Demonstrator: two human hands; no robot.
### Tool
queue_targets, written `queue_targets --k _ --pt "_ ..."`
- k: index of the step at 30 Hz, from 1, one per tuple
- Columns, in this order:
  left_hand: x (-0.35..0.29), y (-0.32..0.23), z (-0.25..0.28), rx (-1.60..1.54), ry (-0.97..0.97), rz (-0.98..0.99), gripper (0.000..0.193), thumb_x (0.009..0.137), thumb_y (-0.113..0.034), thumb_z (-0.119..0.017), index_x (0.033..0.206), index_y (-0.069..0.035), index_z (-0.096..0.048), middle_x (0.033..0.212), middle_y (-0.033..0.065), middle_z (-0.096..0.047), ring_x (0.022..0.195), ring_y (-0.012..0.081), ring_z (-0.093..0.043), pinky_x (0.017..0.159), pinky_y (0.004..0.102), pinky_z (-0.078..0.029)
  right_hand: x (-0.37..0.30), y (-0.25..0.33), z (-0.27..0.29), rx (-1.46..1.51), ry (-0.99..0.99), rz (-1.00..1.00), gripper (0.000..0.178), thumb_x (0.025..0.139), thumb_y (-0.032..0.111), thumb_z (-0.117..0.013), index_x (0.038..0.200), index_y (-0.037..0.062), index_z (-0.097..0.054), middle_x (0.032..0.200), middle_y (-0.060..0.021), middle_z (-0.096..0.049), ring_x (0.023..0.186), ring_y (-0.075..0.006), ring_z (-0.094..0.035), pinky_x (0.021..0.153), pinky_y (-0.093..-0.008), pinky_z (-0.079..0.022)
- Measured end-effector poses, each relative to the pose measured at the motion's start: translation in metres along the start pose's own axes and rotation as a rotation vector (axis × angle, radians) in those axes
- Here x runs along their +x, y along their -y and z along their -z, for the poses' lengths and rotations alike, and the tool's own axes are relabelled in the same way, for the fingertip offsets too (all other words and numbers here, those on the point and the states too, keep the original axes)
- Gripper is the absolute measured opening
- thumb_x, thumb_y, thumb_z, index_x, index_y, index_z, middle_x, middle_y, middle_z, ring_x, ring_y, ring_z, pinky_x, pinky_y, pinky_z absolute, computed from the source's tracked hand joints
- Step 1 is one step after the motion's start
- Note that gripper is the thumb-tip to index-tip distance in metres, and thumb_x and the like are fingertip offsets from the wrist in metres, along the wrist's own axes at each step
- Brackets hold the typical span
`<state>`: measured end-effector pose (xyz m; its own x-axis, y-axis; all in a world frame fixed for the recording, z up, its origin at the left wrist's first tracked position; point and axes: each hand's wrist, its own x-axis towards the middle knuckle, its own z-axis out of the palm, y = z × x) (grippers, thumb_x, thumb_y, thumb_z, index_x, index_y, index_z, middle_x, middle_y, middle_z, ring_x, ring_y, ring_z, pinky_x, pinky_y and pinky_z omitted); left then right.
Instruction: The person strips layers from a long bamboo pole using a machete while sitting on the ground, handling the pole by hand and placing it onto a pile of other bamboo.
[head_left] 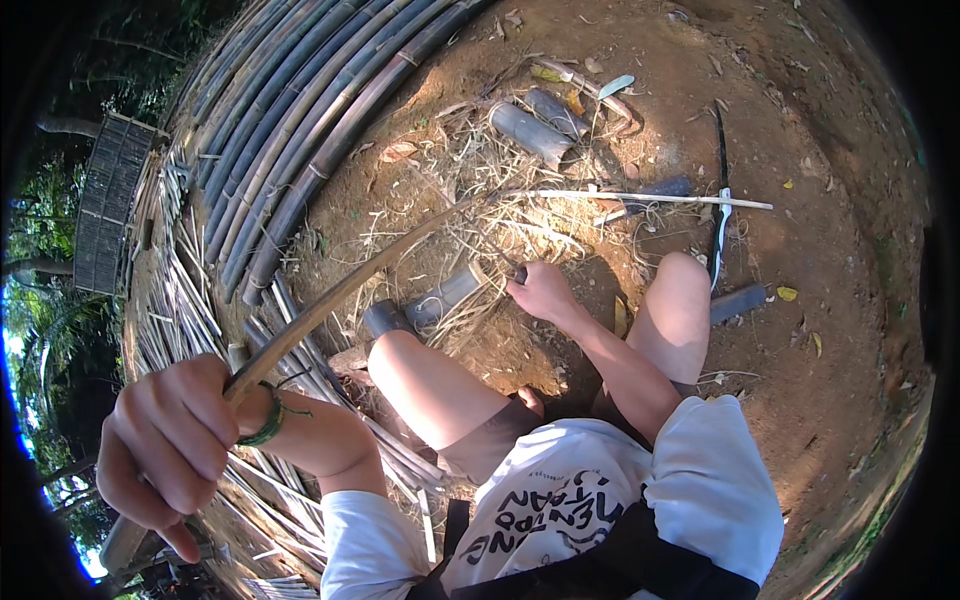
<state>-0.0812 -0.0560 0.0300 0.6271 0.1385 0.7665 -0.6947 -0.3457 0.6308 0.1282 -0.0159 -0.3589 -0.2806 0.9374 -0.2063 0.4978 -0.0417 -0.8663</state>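
Note:
My left hand (pixel 172 440) is raised at the lower left, its fingers closed around the thick end of a long bamboo strip (pixel 340 292). The strip slants up to the middle of the view, where it turns paler and runs on to the right. Between my knees, my right hand (pixel 547 292) is wrapped round the dark handle of a knife (pixel 519 273). Its thin blade points up toward the strip and is hard to make out against the shavings (pixel 540 235). I cannot tell whether blade and strip touch.
Long dark bamboo poles (pixel 340 150) lie side by side at the upper left. Many thin split strips (pixel 180 310) are spread at the left. Short bamboo sections (pixel 530 133) rest among the shavings ahead, another (pixel 445 296) by my left knee. A long dark strip (pixel 722 150) lies at the right.

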Motion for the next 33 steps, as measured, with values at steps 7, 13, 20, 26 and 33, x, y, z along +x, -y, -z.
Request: queue_targets --k 7,13,20,26,33 --pt "0.005 0.011 0.001 -0.105 0.077 0.055 0.028 0.079 -0.005 -0.077 0.077 -0.004 -0.05 0.053 -0.0009 -0.046 0.038 0.0043 -0.036 0.037 0.022 -0.015 -0.055 0.08 0.018 0.252 -0.03 0.312 0.026 0.081 0.021 -0.064 0.07 -0.0021 -0.058 0.053 -0.0173 -0.051 0.047 -0.0294 -0.054 0.052 -0.0426 -0.042" --pt "0.001 0.005 0.003 -0.049 0.069 0.046 0.03 0.079 -0.005 -0.078 0.076 -0.005 -0.048 0.052 -0.0018 -0.045 0.038 0.0041 -0.035 0.037 0.0219 -0.015 -0.042 0.057 0.009 0.087 -0.048 0.195 0.022 0.079 0.022 -0.067 0.075 -0.0001 -0.064 0.056 -0.0171 -0.058 0.052 -0.0335 -0.061 0.054 -0.0421 -0.047" --pt "0.005 0.013 -0.001 -0.094 0.094 0.041 0.029 0.079 -0.004 -0.076 0.074 -0.005 -0.048 0.052 -0.0012 -0.045 0.038 0.0048 -0.036 0.037 0.0221 -0.015 -0.069 0.075 0.02 0.148 -0.047 0.207 0.019 0.078 0.019 -0.067 0.075 0.0003 -0.064 0.056 -0.0207 -0.055 0.058 -0.0389 -0.061 0.057 -0.0467 -0.047" --pt "0.005 0.018 -0.013 -0.075 0.134 0.072 0.028 0.078 -0.004 -0.077 0.073 -0.005 -0.049 0.052 -0.0007 -0.046 0.038 0.0055 -0.038 0.037 0.0218 -0.015 -0.019 0.003 0.015 -0.138 -0.016 -0.02 0.021 0.079 0.02 -0.065 0.08 -0.0018 -0.067 0.067 -0.0221 -0.064 0.067 -0.0406 -0.066 0.066 -0.047 -0.052" --pt "0.011 0.023 -0.018 -0.09 0.148 0.086 0.03 0.078 -0.006 -0.078 0.071 -0.007 -0.049 0.052 -0.0028 -0.044 0.038 0.0031 -0.037 0.036 0.0205 -0.015 -0.037 0.03 0.007 0.11 -0.01 0.143 0.022 0.079 0.021 -0.066 0.081 -0.0009 -0.07 0.066 -0.0181 -0.066 0.061 -0.0344 -0.065 0.063 -0.0425 -0.052"
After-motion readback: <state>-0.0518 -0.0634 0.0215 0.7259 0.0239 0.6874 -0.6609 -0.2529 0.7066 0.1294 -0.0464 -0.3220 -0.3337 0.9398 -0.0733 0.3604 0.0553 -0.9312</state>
